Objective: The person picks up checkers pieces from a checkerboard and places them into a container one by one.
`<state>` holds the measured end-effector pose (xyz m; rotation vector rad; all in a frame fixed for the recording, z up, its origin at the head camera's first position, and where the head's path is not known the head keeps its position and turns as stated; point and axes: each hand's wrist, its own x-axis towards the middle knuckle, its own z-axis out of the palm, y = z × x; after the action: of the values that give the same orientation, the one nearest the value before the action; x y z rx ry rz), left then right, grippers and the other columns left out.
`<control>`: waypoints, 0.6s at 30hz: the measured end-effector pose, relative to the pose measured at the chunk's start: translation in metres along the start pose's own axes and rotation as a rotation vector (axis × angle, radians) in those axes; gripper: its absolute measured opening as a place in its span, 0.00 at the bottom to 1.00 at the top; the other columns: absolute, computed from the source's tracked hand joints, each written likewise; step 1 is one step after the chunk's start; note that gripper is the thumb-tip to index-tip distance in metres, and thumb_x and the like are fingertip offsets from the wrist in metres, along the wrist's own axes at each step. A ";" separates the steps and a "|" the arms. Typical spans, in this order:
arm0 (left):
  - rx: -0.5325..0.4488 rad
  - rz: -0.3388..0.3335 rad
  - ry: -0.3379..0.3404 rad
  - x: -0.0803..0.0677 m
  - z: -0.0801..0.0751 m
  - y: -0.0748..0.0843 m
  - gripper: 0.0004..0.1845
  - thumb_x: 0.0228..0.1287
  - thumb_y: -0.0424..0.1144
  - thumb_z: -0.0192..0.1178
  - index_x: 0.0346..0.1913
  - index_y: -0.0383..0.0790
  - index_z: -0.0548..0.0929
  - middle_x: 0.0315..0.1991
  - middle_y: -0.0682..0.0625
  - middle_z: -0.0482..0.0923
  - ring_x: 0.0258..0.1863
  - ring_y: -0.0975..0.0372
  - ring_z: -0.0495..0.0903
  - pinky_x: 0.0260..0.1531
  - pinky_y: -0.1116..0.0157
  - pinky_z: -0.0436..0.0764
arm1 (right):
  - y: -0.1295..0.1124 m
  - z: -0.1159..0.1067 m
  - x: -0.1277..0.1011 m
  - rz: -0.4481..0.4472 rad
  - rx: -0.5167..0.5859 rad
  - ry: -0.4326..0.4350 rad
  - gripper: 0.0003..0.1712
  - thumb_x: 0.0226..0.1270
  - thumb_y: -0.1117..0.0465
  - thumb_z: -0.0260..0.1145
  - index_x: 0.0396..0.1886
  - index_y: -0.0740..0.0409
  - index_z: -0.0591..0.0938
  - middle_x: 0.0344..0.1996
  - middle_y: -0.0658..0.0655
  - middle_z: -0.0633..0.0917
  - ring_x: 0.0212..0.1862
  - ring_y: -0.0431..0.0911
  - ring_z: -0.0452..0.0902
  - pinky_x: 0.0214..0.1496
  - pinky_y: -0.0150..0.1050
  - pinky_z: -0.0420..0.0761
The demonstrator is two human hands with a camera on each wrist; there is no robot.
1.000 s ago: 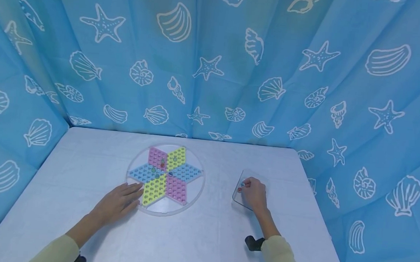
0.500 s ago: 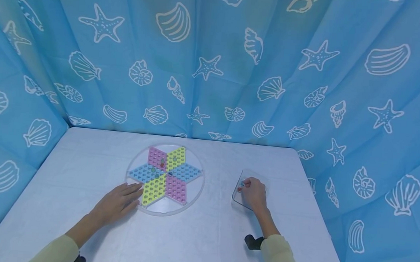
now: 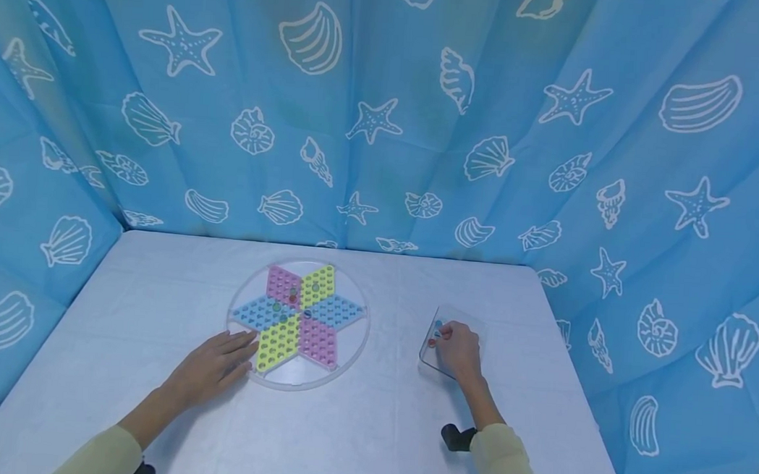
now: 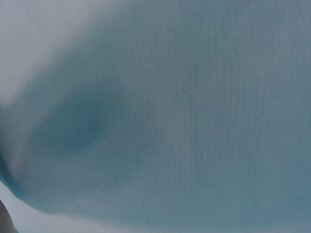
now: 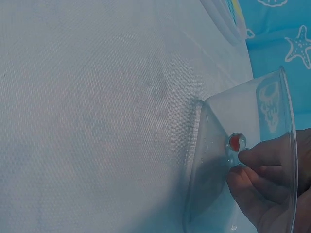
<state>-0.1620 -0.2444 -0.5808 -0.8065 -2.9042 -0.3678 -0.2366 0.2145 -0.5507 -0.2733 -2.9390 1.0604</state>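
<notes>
A round clear board (image 3: 349, 344) with a pink, yellow and blue star (image 3: 299, 318) lies mid-table, a few marbles (image 3: 294, 297) sitting near its centre. My left hand (image 3: 216, 363) lies flat on the table, fingertips at the board's near-left rim. My right hand (image 3: 457, 349) reaches into a clear square tray (image 3: 426, 350) (image 5: 209, 145) on the right. Its index finger and thumb (image 5: 252, 160) are curled together and pinch a small glass marble, with a red marble (image 5: 236, 142) right at the fingertip. A blue marble (image 3: 438, 324) lies just beyond. The left wrist view shows only blurred table cover.
The table (image 3: 154, 288) has a pale cover and is walled on three sides by a blue curtain with shells and starfish (image 3: 373, 121). Its right edge (image 3: 578, 394) runs close to the tray. Bare cover stretches between board and tray (image 5: 97, 121).
Almost nothing has moved. My right hand's fingertips have shifted slightly among the marbles in the tray; my left hand stays where it was.
</notes>
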 end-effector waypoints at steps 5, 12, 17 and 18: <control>-0.006 -0.002 0.008 0.000 0.001 -0.001 0.23 0.73 0.46 0.57 0.65 0.37 0.78 0.68 0.44 0.71 0.67 0.49 0.70 0.70 0.48 0.63 | 0.001 0.001 0.000 -0.008 -0.011 -0.009 0.11 0.63 0.72 0.63 0.45 0.70 0.84 0.36 0.63 0.86 0.40 0.56 0.83 0.44 0.49 0.84; -0.001 -0.015 -0.005 -0.001 0.001 -0.001 0.24 0.74 0.47 0.55 0.65 0.38 0.78 0.69 0.44 0.71 0.68 0.49 0.69 0.70 0.48 0.62 | 0.001 0.001 0.001 -0.018 -0.012 0.005 0.11 0.60 0.71 0.66 0.43 0.68 0.85 0.34 0.61 0.87 0.39 0.55 0.84 0.43 0.49 0.84; -0.010 -0.009 0.008 -0.001 -0.001 0.001 0.24 0.73 0.46 0.56 0.65 0.37 0.78 0.69 0.44 0.71 0.67 0.49 0.70 0.70 0.48 0.63 | 0.001 0.001 0.000 -0.003 -0.003 -0.005 0.13 0.60 0.71 0.65 0.45 0.68 0.85 0.34 0.60 0.86 0.40 0.55 0.83 0.43 0.49 0.84; -0.012 -0.007 0.011 -0.001 -0.001 0.001 0.24 0.73 0.46 0.56 0.65 0.37 0.78 0.69 0.44 0.71 0.67 0.49 0.70 0.70 0.48 0.63 | 0.001 0.001 0.000 0.001 -0.004 -0.006 0.13 0.60 0.70 0.65 0.45 0.67 0.85 0.34 0.60 0.86 0.40 0.55 0.83 0.43 0.49 0.84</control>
<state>-0.1607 -0.2441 -0.5795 -0.7937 -2.8986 -0.3892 -0.2368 0.2146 -0.5525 -0.2721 -2.9465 1.0579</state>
